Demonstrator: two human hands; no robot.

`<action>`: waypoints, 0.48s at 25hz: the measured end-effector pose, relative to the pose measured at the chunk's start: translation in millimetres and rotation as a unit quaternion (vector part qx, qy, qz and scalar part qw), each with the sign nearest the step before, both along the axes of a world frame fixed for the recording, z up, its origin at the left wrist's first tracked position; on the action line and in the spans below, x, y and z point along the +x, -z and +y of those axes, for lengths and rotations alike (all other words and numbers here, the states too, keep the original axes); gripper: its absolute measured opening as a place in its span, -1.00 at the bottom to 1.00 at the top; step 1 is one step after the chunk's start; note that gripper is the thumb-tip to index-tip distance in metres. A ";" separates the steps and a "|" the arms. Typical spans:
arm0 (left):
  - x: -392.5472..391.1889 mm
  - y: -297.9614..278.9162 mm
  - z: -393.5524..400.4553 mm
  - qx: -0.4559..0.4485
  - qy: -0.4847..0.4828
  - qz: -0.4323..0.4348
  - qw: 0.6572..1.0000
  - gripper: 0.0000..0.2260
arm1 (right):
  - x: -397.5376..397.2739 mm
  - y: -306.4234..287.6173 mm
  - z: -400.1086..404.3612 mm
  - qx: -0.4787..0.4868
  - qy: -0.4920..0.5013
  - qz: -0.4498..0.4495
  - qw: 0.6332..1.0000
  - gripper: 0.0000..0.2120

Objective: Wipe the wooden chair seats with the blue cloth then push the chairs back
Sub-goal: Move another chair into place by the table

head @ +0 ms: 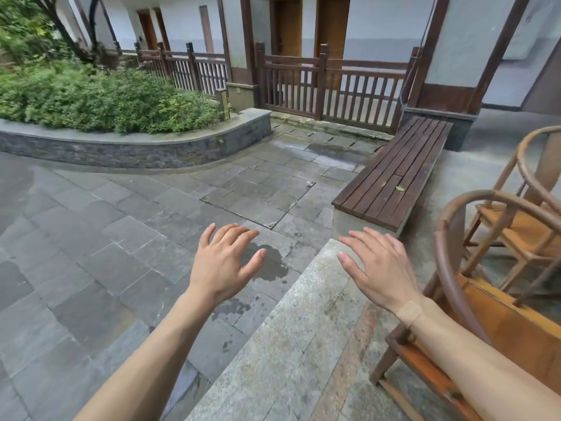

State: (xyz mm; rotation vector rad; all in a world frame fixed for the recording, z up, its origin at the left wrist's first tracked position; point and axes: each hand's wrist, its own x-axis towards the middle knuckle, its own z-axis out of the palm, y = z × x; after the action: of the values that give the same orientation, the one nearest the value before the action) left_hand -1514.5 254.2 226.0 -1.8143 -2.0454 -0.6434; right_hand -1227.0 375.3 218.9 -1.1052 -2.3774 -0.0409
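Both hands are stretched out in front, palms down, and neither grip has hold of anything. The left hand has its fingers spread and slightly bent above a wet patch on the grey paving. The right hand has its fingers nearly straight and fanned, above the edge of the pale stone step. A tan plaster sits on the right wrist. The two wooden chairs stand at the right edge. The near chair has its curved back rail and broad back slat on the side toward the hands, and its orange seat runs away to the right. The far chair stands just behind it, turned much the same way. The right forearm crosses in front of the near chair's seat and hides part of it. The frame's right edge cuts off both chairs, so their fronts and far legs cannot be made out. A dark slatted bench runs lengthwise away from the step, left of the far chair.
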 end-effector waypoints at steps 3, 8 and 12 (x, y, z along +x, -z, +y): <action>-26.5 9.9 76.9 -0.001 0.019 -0.002 1.000 -0.49 | -24.0 8.1 65.7 -0.004 0.016 0.005 1.000 -0.43; -87.9 26.6 223.9 0.006 0.052 -0.002 0.999 -0.50 | -75.8 24.1 189.0 0.001 0.049 -0.001 0.999 -0.39; -136.4 23.4 350.5 0.010 0.097 -0.011 0.995 -0.51 | -113.7 23.6 284.6 0.002 0.102 -0.006 0.995 -0.39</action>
State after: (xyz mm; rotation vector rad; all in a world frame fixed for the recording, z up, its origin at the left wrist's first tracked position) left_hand -1650.9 604.7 202.6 -2.0185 -1.8828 -0.7367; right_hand -1340.8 659.8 195.2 -1.3447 -2.2656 -0.1223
